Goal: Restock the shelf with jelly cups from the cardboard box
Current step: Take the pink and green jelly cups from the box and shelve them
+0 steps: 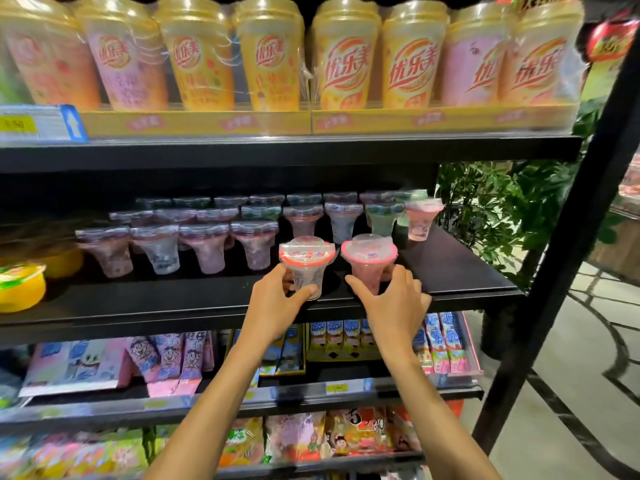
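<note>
My left hand (273,306) grips a clear jelly cup with a red-rimmed lid (306,261) at the front of the black middle shelf (138,303). Beside it, my right hand (391,299) grips a pink jelly cup (367,259) the same way. Both cups stand upright, close together, just in front of several rows of jelly cups (204,247) that fill the shelf behind. The cardboard box is out of sight.
Tall yellow and pink drink cups (346,57) fill the shelf above. Yellow jelly tubs (20,285) sit at the far left of the middle shelf. Snack packets (173,362) line the lower shelves. A black frame post (568,244) and green plants (502,209) stand at the right.
</note>
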